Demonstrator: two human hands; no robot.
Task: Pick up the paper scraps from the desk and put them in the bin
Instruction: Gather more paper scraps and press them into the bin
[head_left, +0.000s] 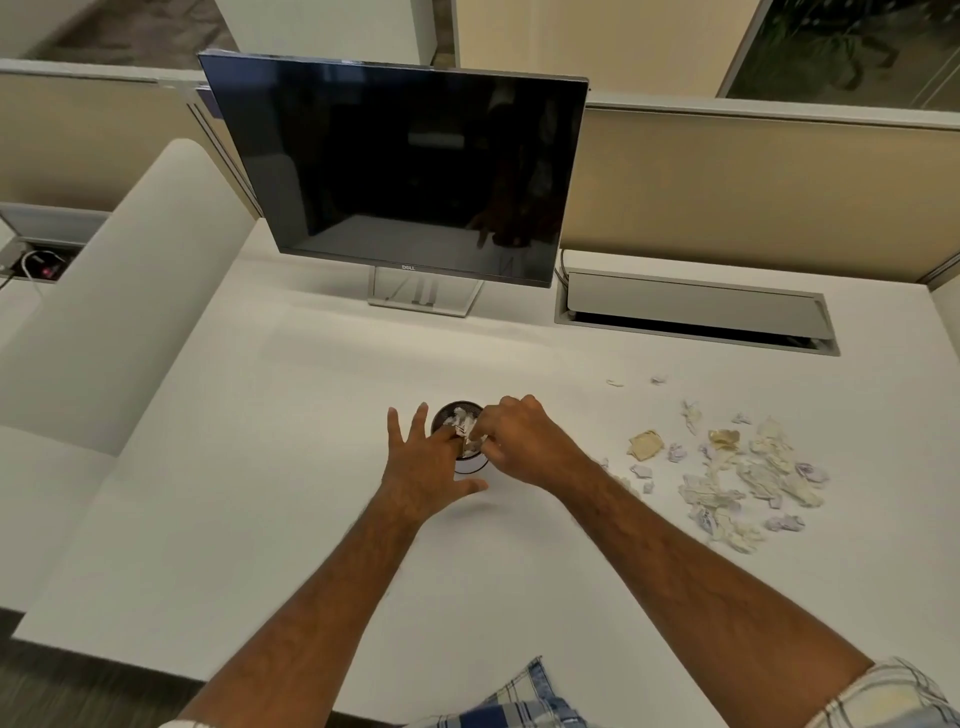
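A small dark round bin (451, 410) stands mid-desk with white paper scraps (461, 417) inside. My left hand (423, 467) rests against its left side with fingers spread, one finger on the rim. My right hand (519, 441) hovers over the bin's right edge, fingers curled and pinching paper bits at the opening. A heap of crumpled white, tan and pale purple scraps (748, 478) lies on the desk to the right. Two tiny scraps (658, 380) lie farther back.
A dark Dell monitor (400, 171) stands behind the bin on the white desk (291, 467). A cable hatch (696, 312) is set into the desk at back right. Beige partition panels run behind. A white divider (119, 291) borders the left side.
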